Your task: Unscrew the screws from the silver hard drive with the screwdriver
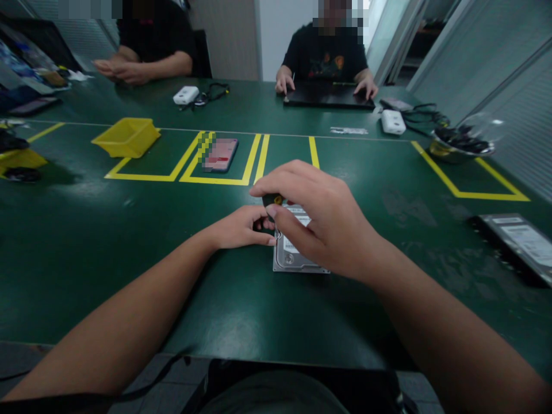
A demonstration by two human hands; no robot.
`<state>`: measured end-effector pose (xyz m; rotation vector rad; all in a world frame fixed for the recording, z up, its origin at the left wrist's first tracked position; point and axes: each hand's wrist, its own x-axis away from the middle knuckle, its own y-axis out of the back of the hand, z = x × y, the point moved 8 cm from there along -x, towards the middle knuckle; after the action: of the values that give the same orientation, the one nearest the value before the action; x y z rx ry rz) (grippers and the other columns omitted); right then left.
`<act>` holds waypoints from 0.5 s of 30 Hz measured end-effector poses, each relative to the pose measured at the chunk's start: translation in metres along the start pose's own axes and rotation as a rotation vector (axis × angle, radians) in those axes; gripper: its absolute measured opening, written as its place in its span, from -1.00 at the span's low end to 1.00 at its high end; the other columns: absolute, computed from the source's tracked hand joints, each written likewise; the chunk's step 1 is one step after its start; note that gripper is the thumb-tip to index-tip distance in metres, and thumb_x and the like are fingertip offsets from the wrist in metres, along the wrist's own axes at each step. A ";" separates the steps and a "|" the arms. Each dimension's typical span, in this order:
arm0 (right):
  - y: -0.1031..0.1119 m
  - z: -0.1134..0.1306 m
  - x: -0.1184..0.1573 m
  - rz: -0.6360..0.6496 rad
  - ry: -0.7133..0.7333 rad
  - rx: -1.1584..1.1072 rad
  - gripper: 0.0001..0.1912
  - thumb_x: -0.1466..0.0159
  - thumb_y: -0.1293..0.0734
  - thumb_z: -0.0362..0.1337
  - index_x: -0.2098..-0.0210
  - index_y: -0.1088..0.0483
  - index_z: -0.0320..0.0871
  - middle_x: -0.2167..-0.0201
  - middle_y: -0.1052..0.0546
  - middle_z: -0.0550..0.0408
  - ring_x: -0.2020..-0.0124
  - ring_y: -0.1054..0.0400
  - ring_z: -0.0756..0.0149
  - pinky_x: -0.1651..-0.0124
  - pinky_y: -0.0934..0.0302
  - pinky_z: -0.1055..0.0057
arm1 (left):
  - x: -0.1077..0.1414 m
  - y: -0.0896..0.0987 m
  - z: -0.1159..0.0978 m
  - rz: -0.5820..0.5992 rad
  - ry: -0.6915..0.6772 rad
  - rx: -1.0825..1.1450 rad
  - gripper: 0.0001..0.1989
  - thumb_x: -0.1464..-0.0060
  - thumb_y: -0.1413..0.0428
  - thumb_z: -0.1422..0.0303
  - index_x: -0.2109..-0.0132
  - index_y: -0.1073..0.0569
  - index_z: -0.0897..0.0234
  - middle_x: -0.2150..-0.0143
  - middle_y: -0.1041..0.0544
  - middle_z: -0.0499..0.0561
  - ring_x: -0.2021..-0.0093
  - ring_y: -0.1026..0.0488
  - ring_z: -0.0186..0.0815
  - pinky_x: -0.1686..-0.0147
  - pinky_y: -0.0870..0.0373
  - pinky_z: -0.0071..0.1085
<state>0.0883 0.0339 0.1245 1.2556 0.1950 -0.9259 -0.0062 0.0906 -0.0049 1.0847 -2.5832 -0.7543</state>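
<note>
A silver hard drive [293,260] with a white label lies flat on the green table in front of me, partly covered by my right hand. My left hand [241,228] grips its left edge, the thumb at the near side and the fingers curled farther back. Above the drive, my right hand [317,213] is closed on a screwdriver [271,199], of which the dark handle end with a yellow mark shows between thumb and fingers. The hand hides its shaft and tip.
On the right lies another hard drive [524,241], near a bowl of dark parts [461,141]. A yellow bin [129,138] and a phone [222,155] sit by yellow tape outlines. Across the table are two people, one touching a black panel [330,95], and white adapters [186,95] with cables.
</note>
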 end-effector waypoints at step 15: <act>-0.002 -0.001 0.000 0.014 -0.005 -0.022 -0.66 -0.25 -0.16 -0.46 0.01 -0.39 -0.23 0.09 -0.50 -0.02 0.03 -0.34 0.28 -0.05 -0.24 0.31 | 0.001 0.002 0.000 -0.021 0.049 -0.020 -0.73 -0.11 -0.16 0.17 0.16 -0.39 0.28 0.25 -0.44 0.03 -0.09 -0.36 -0.04 -0.12 -0.34 -0.08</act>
<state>0.0871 0.0344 0.1224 1.2326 0.1923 -0.9125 -0.0078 0.0913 -0.0043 1.1120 -2.5223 -0.7467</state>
